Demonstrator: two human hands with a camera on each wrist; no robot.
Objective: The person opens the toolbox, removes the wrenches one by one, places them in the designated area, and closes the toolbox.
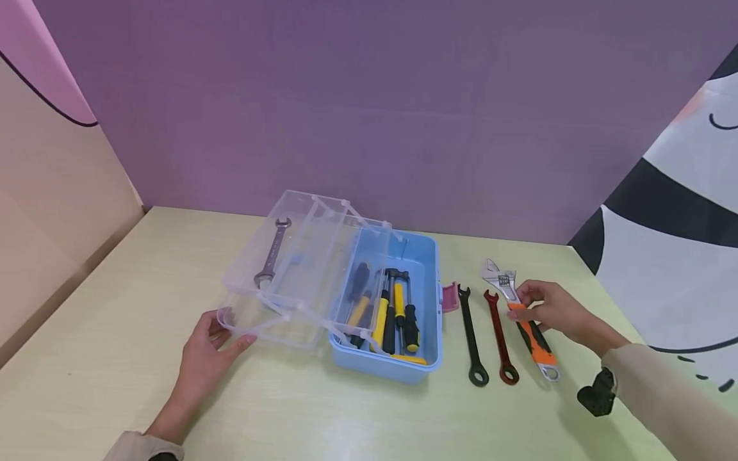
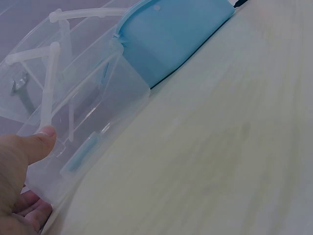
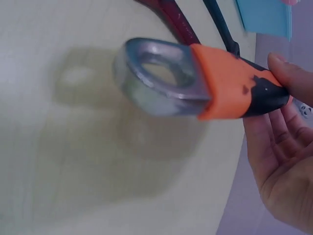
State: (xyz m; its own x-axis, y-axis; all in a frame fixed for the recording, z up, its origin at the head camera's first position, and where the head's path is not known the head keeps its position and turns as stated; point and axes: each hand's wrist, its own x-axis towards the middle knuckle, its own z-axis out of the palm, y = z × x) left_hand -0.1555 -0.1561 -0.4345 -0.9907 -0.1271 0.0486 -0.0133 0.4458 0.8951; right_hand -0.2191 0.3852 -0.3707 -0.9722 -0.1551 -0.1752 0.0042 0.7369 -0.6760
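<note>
My right hand [image 1: 556, 310] pinches an adjustable wrench [image 1: 537, 346] by its orange and black handle. In the right wrist view, the wrench's ringed metal end points away from the hand and casts a shadow on the table. My left hand [image 1: 204, 362] grips the near left corner of the clear plastic lid [image 1: 242, 320], thumb on top and fingers below. That lid and its folding clear trays hang open to the left of the blue toolbox [image 1: 380, 371]. A silver combination wrench [image 1: 272, 256] lies in the upper clear tray.
Inside the toolbox are yellow and black screwdrivers [image 1: 380, 320] and a small hammer [image 1: 398, 274]; some show only through the clear plastic. A pink latch [image 1: 450, 298] sticks out on its right. Beside it lie a black combination wrench [image 1: 473, 339] and a red one [image 1: 503, 339]. A purple wall [image 1: 369, 115] stands behind.
</note>
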